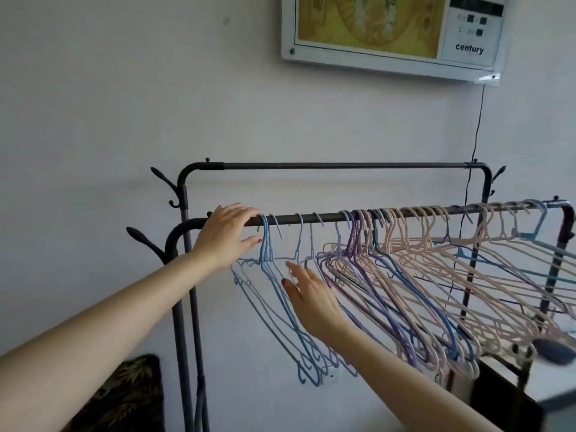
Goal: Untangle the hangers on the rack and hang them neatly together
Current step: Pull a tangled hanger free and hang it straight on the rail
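Head view. Front rail [311, 218] of a dark clothes rack: landmark. Left hand [227, 233], arm outstretched, palm down at the rail's left end; fingers straight and draped over the bar, grip apart, touching the nearest blue hook. Right hand [307, 291] below the rail, fingers loosely spread among the blue hangers [280, 288], gripping none. Pink and purple hangers [430, 275] crowd the rail's right portion, overlapping.

Bare rail [324, 217] between blue hangers [274, 275] and crowded pink hangers [436, 260].
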